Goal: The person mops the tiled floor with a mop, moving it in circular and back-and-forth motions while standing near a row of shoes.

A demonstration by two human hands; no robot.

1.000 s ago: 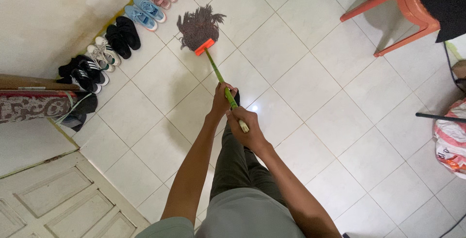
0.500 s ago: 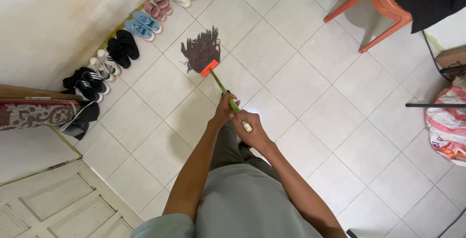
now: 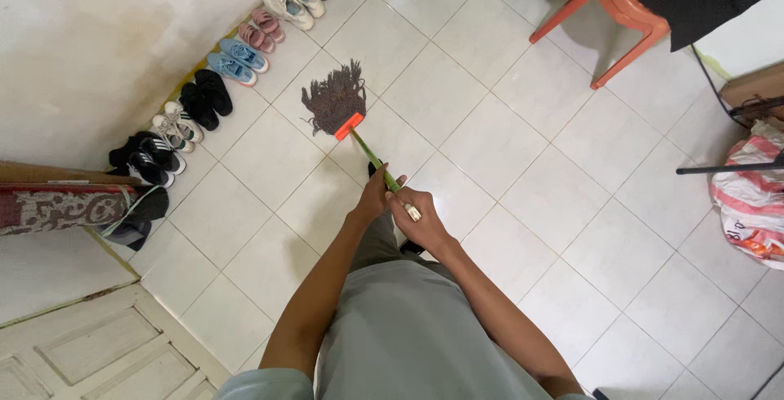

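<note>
The mop head (image 3: pixel 335 104) has slid farther from the row of shoes (image 3: pixel 214 77); both the left hand (image 3: pixel 374 196) and right hand (image 3: pixel 415 219), wrapped around the green handle (image 3: pixel 377 166), should keep the strands flat ahead on the tiled floor (image 3: pixel 523 163).

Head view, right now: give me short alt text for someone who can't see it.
Seen from above, a person grips a green mop handle with both hands, left hand ahead of right hand. The grey string mop head lies on the white tiled floor. A row of shoes lines the wall; an orange plastic chair stands opposite.
</note>
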